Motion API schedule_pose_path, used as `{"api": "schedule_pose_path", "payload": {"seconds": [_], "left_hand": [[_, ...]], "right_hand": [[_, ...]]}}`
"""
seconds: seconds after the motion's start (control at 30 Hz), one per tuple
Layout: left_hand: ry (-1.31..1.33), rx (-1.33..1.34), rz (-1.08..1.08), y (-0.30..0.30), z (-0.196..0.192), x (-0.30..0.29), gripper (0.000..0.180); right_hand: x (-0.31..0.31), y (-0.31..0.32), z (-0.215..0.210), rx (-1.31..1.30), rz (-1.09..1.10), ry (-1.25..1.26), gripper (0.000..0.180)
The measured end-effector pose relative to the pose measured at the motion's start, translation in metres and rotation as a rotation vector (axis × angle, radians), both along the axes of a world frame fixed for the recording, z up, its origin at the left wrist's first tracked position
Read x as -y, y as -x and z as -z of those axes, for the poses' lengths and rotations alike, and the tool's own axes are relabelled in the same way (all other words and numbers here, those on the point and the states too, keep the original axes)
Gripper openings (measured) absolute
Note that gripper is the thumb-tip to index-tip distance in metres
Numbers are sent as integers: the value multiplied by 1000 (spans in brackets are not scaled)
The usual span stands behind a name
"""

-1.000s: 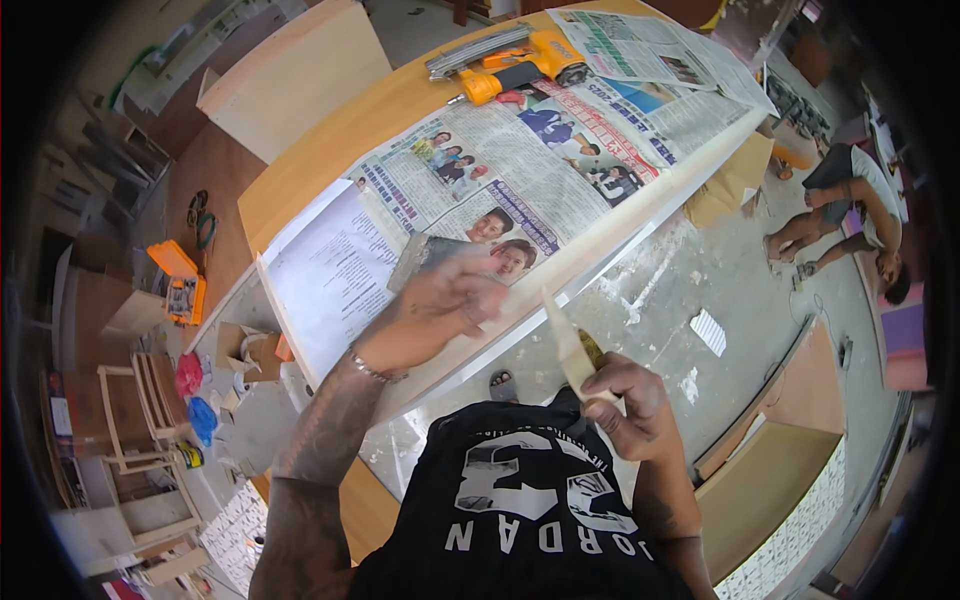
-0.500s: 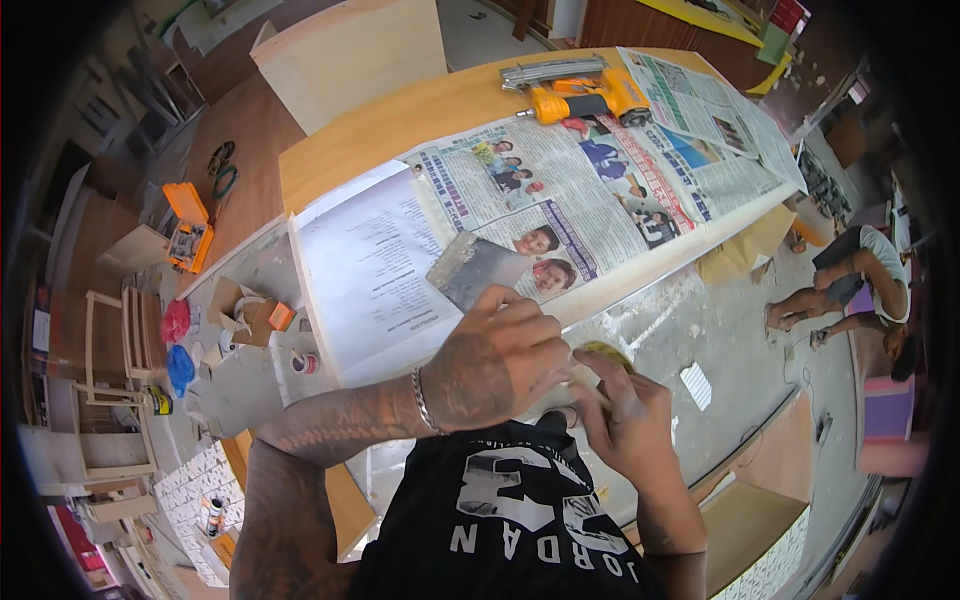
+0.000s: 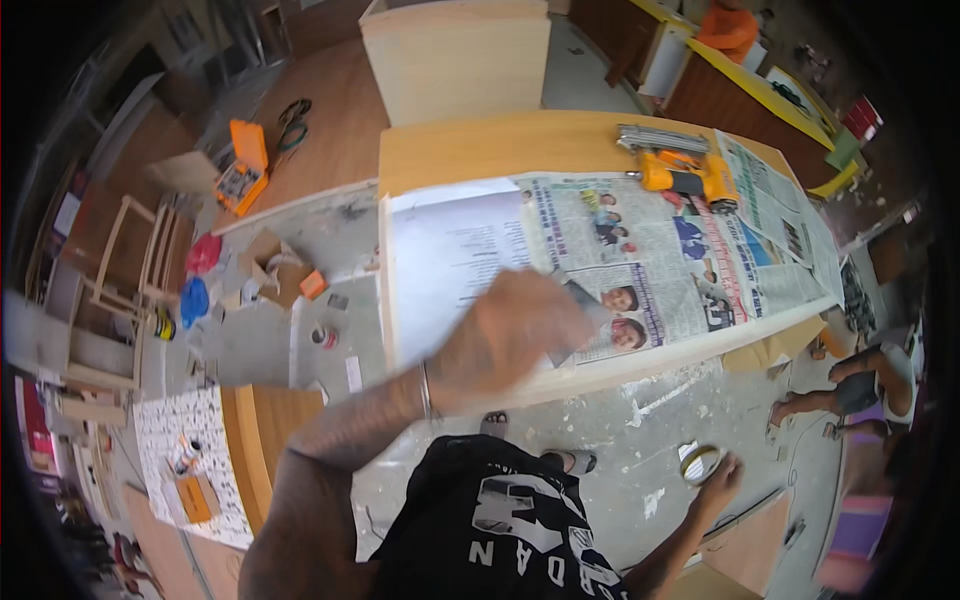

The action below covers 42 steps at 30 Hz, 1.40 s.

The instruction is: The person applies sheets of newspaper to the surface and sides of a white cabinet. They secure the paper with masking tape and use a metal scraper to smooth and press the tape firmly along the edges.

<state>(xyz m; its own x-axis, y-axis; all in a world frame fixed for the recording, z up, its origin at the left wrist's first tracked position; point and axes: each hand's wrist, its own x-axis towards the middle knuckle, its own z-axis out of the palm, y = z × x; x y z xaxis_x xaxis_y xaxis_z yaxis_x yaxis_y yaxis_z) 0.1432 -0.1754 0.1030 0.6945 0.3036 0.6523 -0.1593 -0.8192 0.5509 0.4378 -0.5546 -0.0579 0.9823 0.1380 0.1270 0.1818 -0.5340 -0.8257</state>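
Observation:
My left hand [image 3: 515, 325] is smeared by motion above the near edge of the paper-covered board, so what its fingers do cannot be made out. Just beyond it, partly hidden, a dark grey square plate [image 3: 578, 300] lies on newspaper [image 3: 590, 235]. White paper [image 3: 440, 245] with printed lines covers the board's left part. Down at the right, away from the board, my right hand [image 3: 722, 482] is closed on a yellowish roll of tape [image 3: 690, 470], gripping it by its rim.
An orange nail gun [image 3: 690, 180] rests at the board's far right. An open orange case [image 3: 245, 175] and a cardboard box [image 3: 275, 268] are on the left. A person [image 3: 870, 385] squats at the right; another in orange [image 3: 728, 32] is farther back.
My hands were together near the board's front edge and have parted. The right went down and right with the tape roll. My left shifted slightly right, and the whole view has turned.

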Motion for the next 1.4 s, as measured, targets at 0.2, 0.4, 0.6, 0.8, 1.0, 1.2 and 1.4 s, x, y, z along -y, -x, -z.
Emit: {"api": "schedule_pose_path", "payload": {"seconds": [0.2, 0.4, 0.6, 0.8, 1.0, 1.2, 1.4], "left_hand": [[421, -306, -200, -17, 38, -142, 20], [241, -646, 2, -74, 39, -244, 20], [-4, -1056, 34, -118, 22, -263, 18], [-102, -1217, -70, -137, 15, -257, 23], [-285, -1106, -422, -140, 12, -245, 85], [-153, -1054, -510, -136, 26, -282, 100], [59, -969, -536, -138, 39, -319, 99]], "right_hand": [[82, 69, 124, -143, -181, 118, 18], [88, 132, 177, -276, -128, 224, 18], [137, 171, 209, -335, 15, 262, 23], [162, 201, 233, -414, 158, 281, 26], [149, 200, 237, -460, 187, 260, 27], [142, 182, 218, -478, 185, 218, 26], [159, 182, 222, -456, 223, 159, 25]]}}
